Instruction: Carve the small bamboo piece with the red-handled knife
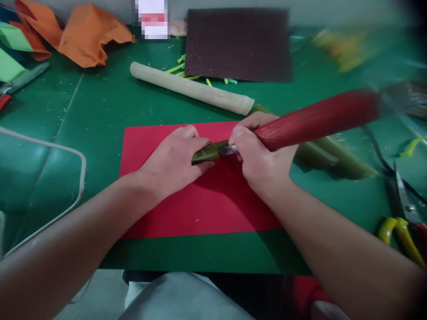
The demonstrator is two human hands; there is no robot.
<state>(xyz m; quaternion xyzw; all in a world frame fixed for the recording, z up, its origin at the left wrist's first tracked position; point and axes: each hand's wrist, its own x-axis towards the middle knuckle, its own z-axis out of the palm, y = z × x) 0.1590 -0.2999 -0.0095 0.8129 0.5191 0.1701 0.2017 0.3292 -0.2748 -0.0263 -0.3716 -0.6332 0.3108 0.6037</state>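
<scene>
My left hand [175, 155] rests over a red sheet [196, 218], closed around a short dark green piece [211, 152] that looks rolled or folded. Its exact kind is unclear. In my right hand [263, 155] is a knife-like tool with a thick red handle [316, 118]. The handle slants up to the right, its far end blurred. A short metal blade [228, 150] shows beyond my fingers and meets the right end of the green piece. Larger dark green pieces, like leaves [333, 155], lie behind my right wrist.
Behind the sheet lies a pale wooden stick [193, 89]. Further back are a dark brown sheet [236, 44] over yellow-green strips and crumpled orange paper [90, 33]. Yellow-handled scissors [405, 226] lie at right. A white wire frame [82, 169] stands at left.
</scene>
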